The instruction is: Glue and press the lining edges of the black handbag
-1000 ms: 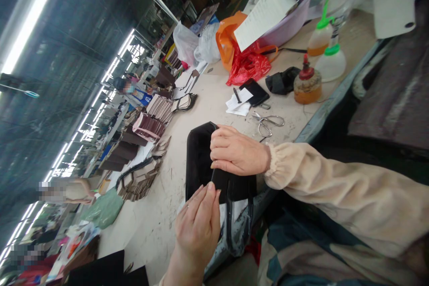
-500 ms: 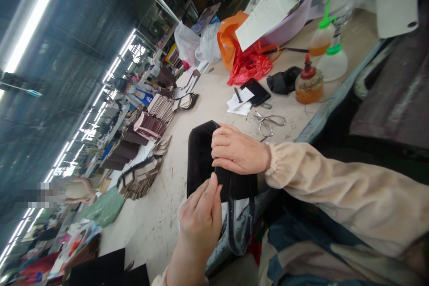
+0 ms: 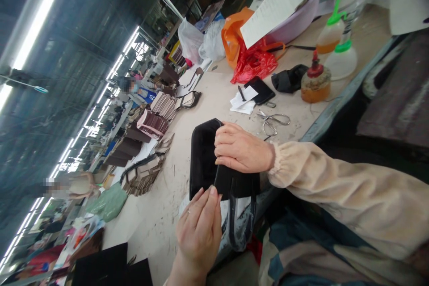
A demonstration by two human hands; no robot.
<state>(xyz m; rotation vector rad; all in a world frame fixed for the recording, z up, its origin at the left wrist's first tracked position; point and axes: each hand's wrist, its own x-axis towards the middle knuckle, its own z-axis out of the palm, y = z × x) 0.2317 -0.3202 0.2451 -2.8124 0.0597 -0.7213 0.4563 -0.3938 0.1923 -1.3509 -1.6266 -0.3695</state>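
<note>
A black handbag (image 3: 203, 156) with dark looped handles lies at the table's near edge, its open mouth toward the left. My right hand (image 3: 243, 148) grips the bag's upper rim, fingers folded over the edge and thumb below. Lower down, my left hand (image 3: 200, 223) pinches the same rim between thumb and fingertips near the bag's lower corner. One handle (image 3: 232, 223) hangs over the table edge beside my left hand. The bag's far side is partly covered by my right hand.
Scissors (image 3: 273, 120), white paper slips (image 3: 244, 99) and a black pouch (image 3: 288, 78) lie beyond my right hand. A glue bottle with a red cap (image 3: 315, 82) stands near the edge. Stacked brown pieces (image 3: 152, 124) line the table's far side. Black panels (image 3: 100, 263) lie lower left.
My left hand has slid down along the bag's rim, away from my right hand. My right hand keeps its grip. The whole view has shifted slightly.
</note>
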